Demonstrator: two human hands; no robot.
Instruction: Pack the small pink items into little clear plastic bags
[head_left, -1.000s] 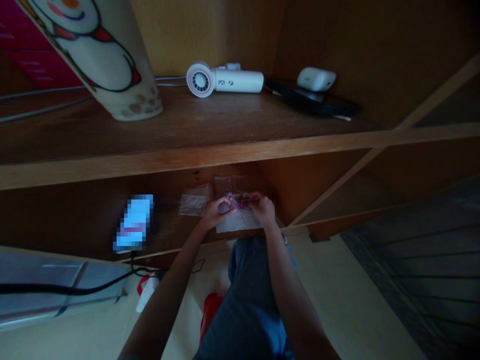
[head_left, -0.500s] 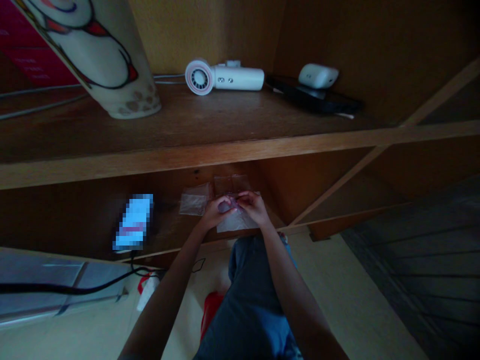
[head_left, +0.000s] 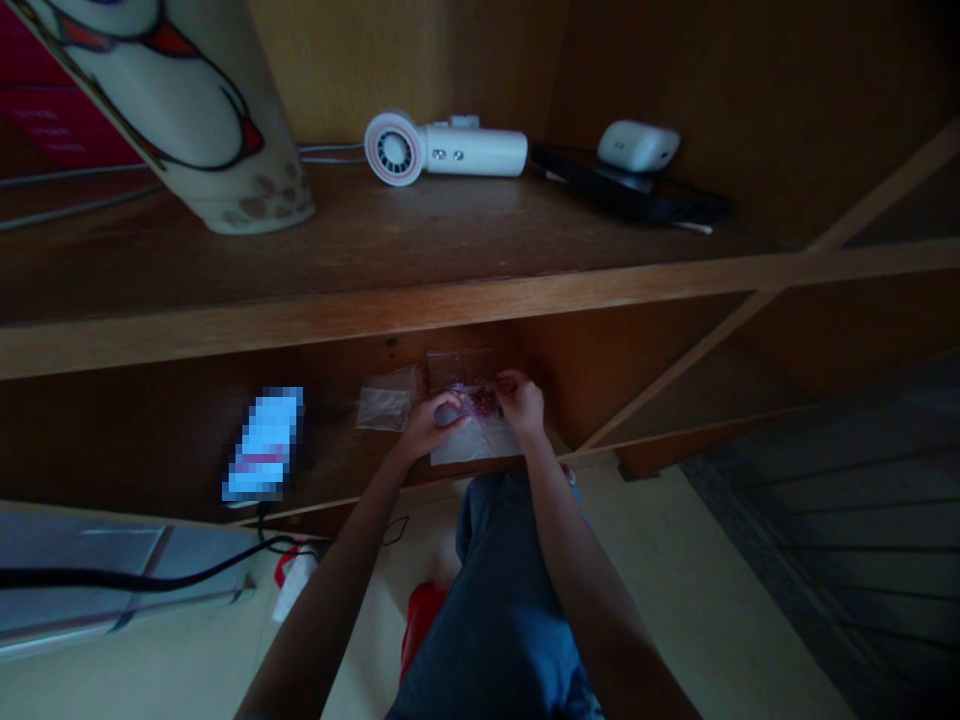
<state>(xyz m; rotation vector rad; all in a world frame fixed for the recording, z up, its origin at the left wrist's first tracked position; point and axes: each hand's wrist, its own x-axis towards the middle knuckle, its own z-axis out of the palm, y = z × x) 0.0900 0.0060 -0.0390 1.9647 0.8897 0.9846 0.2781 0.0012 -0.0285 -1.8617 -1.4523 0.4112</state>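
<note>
Curling the fingers of the left hand (head_left: pixel 427 428) just left of the dark red bead-like bits (head_left: pixel 483 402), bending those of the right hand (head_left: pixel 526 406) just to their right; cannot tell whether pinching any. On the near side, whitish plastic (head_left: pixel 476 445); to the left, a clear packet (head_left: pixel 385 408) on the lower shelf (head_left: pixel 334 450).

Can't read any wording. Pale print on pink box (head_left: pixel 46 122) toward ten o'clock, too small and blurred to make out. Phone (head_left: pixel 264 445) toward eight o'clock, screen pixelated, illegible.
</note>
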